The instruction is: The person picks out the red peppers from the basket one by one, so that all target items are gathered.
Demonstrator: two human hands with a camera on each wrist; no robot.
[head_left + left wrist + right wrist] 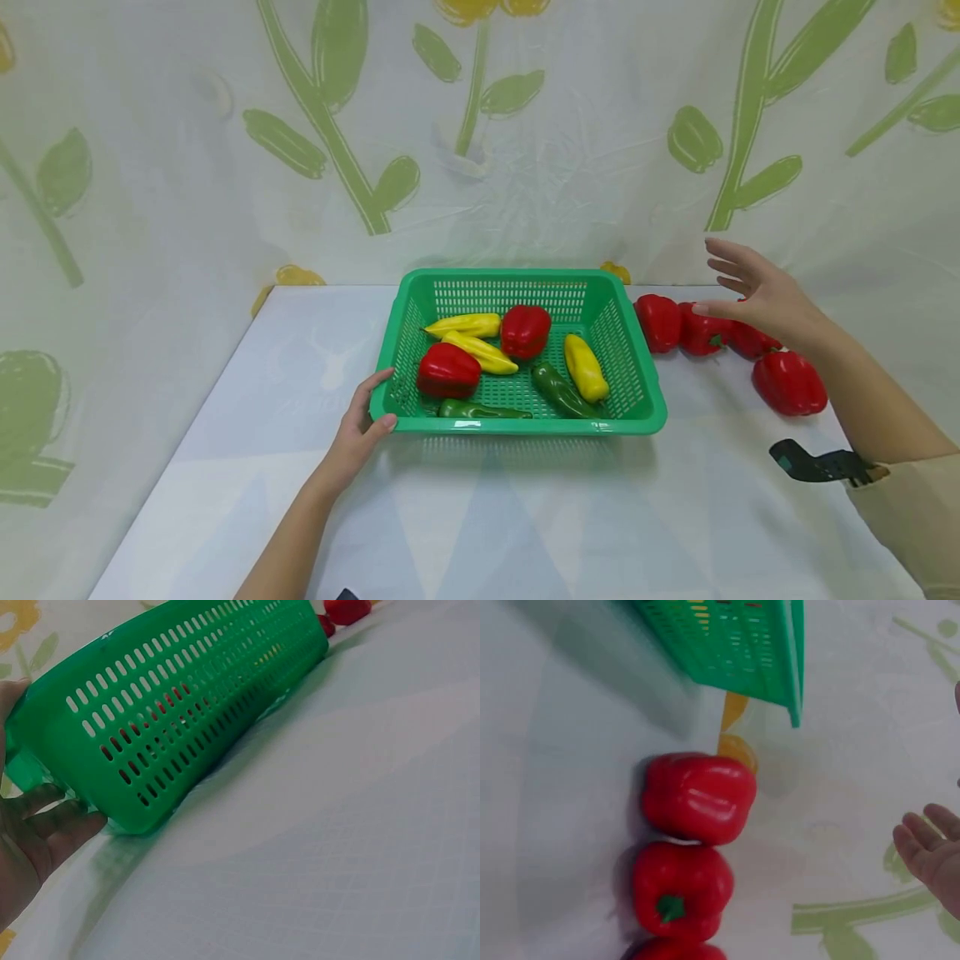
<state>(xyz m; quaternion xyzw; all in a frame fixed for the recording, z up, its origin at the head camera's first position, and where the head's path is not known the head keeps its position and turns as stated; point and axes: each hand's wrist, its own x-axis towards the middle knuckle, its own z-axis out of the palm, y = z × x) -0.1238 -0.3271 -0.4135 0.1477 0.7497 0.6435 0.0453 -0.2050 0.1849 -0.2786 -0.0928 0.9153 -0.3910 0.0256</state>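
A green plastic basket (pixel 525 427) stands on the table, holding two red bell peppers (pixel 448 371), three yellow peppers (pixel 585 368) and two green peppers (pixel 483 409). My left hand (pixel 358 433) grips its near left corner, thumb on the rim and fingers along the end wall. In the left wrist view, fingertips (pixel 94 819) reach the basket's lower corner. My right hand (pixel 768 292) is raised with spread fingers over a row of red bell peppers (pixel 658 323) right of the basket. Nothing is in that hand.
Another red bell pepper (pixel 790 383) lies at the near end of the row, by the right forearm. A white table (pixel 585 525) with pale blue triangles lies under everything. Behind it hangs a pale curtain (pixel 570 158) printed with leaves and flowers.
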